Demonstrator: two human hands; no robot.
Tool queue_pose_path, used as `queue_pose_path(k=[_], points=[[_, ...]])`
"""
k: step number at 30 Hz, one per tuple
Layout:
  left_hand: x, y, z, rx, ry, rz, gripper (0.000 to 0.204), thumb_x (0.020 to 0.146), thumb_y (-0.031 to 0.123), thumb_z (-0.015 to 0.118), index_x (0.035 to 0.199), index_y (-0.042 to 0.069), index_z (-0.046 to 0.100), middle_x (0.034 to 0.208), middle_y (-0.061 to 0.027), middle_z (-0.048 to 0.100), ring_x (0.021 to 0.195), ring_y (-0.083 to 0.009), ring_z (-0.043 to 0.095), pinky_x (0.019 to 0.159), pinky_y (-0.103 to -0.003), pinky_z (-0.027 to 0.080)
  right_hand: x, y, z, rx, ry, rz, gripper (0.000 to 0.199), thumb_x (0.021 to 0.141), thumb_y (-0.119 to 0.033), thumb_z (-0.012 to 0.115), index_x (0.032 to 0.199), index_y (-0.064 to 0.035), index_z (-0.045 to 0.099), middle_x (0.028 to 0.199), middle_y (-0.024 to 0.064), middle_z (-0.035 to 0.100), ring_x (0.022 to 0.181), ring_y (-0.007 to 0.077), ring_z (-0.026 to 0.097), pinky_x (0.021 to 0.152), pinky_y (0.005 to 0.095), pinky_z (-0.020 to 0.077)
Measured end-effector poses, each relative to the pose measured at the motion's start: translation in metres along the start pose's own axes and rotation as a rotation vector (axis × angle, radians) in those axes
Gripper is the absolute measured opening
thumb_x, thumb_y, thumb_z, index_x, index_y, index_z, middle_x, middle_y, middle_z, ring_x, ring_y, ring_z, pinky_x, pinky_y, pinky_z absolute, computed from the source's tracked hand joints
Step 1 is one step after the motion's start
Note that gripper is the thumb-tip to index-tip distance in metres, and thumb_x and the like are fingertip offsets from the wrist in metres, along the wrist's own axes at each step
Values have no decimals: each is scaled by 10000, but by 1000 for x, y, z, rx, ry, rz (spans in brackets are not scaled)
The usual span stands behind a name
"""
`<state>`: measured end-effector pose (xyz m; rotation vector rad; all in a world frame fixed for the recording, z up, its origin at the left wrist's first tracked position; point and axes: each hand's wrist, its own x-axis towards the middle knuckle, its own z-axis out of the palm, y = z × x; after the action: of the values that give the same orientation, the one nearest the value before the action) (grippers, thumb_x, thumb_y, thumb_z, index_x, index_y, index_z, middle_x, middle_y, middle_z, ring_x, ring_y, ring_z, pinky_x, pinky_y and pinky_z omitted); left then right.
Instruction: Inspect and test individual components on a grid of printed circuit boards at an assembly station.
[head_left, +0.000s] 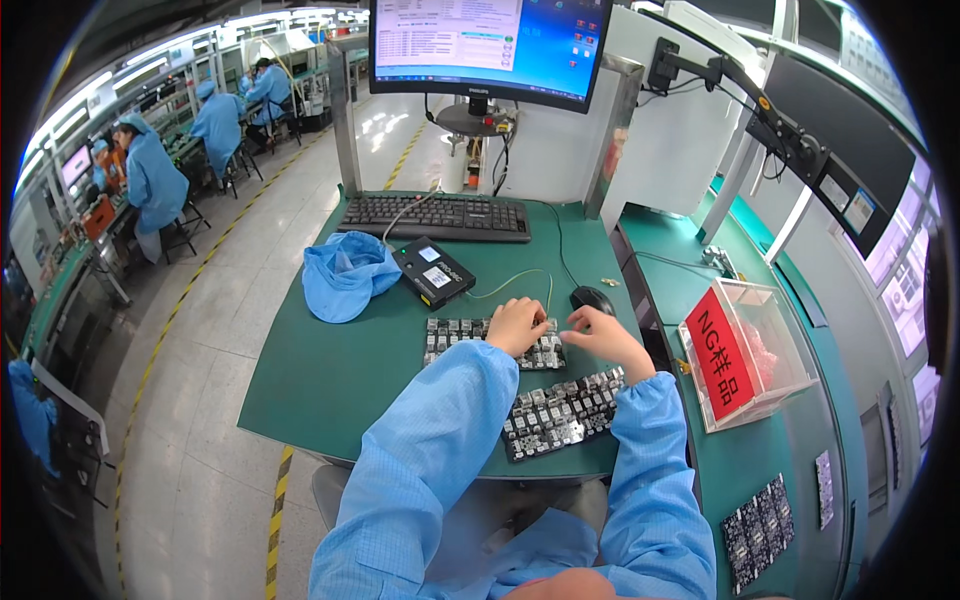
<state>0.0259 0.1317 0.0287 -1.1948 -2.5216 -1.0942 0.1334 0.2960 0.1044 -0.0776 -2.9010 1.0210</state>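
Lying lengthwise left to right: circuit panel (545, 354) under left hand (518, 326).

I count one left hand (517, 328) and one right hand (612, 343), so two hands. Two boards are full of little parts: one far board (455, 341) at the left hand, and one near board (563, 415) closer to the body than the hands. Past the hands are one mouse (592, 299), one black box (436, 276), one blue cap (343, 280), one keyboard (440, 217) and one lit screen (450, 45). Right of the hands are one clear box (785, 395), one red sign (718, 355), one big flat board (757, 535) and one thin board (823, 490). Far left of the hands, at least three people (155, 180) wear blue.
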Motion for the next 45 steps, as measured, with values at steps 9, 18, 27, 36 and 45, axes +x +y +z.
queue_pose_path(k=[9,18,27,36,45], points=[[12,-3,-11,-137,143,-242,190,885,257,557,970,88,543,819,-107,660,811,-330,629,673,-461,464,3,11,29,289,-29,120,611,749,-335,757,1174,23,504,1045,181,632,964,246,613,820,340,478],[-2,-33,-11,407,230,-184,197,904,248,522,967,78,445,880,-96,641,841,-278,625,700,-432,470,-5,-14,35,1036,17,362,452,792,-276,697,1158,-81,516,1078,69,529,918,202,527,823,335,434],[12,-32,-58,-110,236,-265,265,939,269,463,1004,12,451,890,-251,631,864,-427,604,712,-504,468,-7,-39,19,1449,-11,60,748,837,-211,644,1445,-123,217,1398,199,352,1056,244,500,875,402,428],[18,-14,-88,-1155,411,-181,108,926,179,451,955,80,483,779,-6,508,650,-93,495,564,-239,419,18,-102,99,603,176,-621,1129,672,-257,834,1475,-79,61,1506,189,153,1393,329,178,1132,410,167],[28,-46,-83,-1580,561,-116,96,952,205,531,985,114,528,872,2,588,808,-90,545,683,-251,423,-50,-132,37,544,453,-316,271,911,-128,591,1155,-16,565,958,166,642,865,161,617,764,286,485]])
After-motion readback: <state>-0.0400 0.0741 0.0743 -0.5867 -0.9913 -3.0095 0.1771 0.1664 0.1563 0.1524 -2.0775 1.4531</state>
